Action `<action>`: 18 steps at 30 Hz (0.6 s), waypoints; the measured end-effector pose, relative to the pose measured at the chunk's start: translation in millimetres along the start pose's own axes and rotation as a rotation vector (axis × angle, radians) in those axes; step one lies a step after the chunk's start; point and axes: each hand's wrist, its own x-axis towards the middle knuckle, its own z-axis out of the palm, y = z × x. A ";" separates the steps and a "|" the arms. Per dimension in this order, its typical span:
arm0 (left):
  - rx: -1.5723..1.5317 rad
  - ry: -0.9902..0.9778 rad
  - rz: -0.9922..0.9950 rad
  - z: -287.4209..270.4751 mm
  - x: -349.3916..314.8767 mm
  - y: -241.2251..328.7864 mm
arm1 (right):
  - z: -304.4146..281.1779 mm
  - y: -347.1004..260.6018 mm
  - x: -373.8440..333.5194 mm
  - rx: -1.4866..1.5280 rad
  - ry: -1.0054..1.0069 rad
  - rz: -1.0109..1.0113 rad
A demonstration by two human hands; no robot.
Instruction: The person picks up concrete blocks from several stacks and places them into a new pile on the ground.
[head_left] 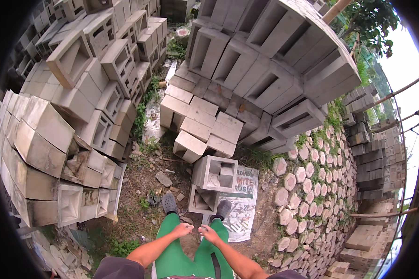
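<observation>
My left hand [183, 229] and my right hand [210, 233] are held close together above my green trousers, a small gap between them. The fingers of both are curled inward, and whatever they hold, if anything, is too small to make out. Just beyond them, a hollow concrete block [201, 174] rests on another concrete block [198, 202], whose open cavity faces me. These two stand between my grey clogs, the left clog [169, 203] and the right clog [225, 209]. Neither hand touches the blocks.
Behind the pair is a low stack of pale blocks [202, 106], with a tall wall of blocks [253, 69] above it. More blocks [37, 135] are piled at left. A printed white sack [239, 218] lies right of my feet, beside hexagonal pavers [289, 181]. Rubble [163, 178] litters the dirt.
</observation>
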 end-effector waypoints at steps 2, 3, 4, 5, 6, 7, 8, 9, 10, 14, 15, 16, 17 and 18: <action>-0.203 0.071 0.016 -30.4 -50.1 25.9 | 9.5 -58.6 -47.4 0.206 -0.018 -0.024; -0.165 0.079 0.046 -48.5 -72.8 48.1 | 8.9 -79.9 -64.5 0.284 0.014 -0.060; -0.169 0.148 0.029 -67.6 -90.1 64.4 | 8.7 -94.4 -74.8 0.374 0.048 -0.088; -0.174 0.214 0.014 -82.5 -102.9 78.6 | 3.2 -106.6 -86.1 0.468 0.056 -0.131; -0.216 0.268 0.005 -97.1 -108.1 83.4 | -0.2 -113.5 -98.6 0.499 0.073 -0.157; -0.257 0.314 0.009 -110.0 -112.4 90.9 | -8.1 -120.0 -107.4 0.524 0.076 -0.161; -0.287 0.396 -0.008 -122.5 -113.5 83.8 | -11.8 -125.5 -116.7 0.537 0.055 -0.165; -0.304 0.465 -0.030 -131.3 -117.8 84.4 | -16.7 -122.5 -124.0 0.540 0.069 -0.200; -0.323 0.525 -0.057 -129.2 -121.4 89.2 | -23.0 -108.0 -128.1 0.561 0.078 -0.218; -0.286 0.551 -0.004 -67.7 -94.5 147.9 | -73.5 -29.0 -148.5 0.479 0.237 -0.258; -0.287 0.511 0.072 -36.4 -81.1 159.5 | -91.1 -4.1 -152.6 0.279 0.327 -0.295; -0.286 0.465 0.124 -2.0 -73.5 165.3 | -102.1 23.1 -166.2 0.085 0.399 -0.305; -0.288 0.391 0.140 36.8 -62.8 173.3 | -120.1 46.8 -186.1 0.114 0.436 -0.331; -0.314 0.291 0.140 80.7 -54.4 188.1 | -140.3 62.5 -205.0 0.157 0.480 -0.363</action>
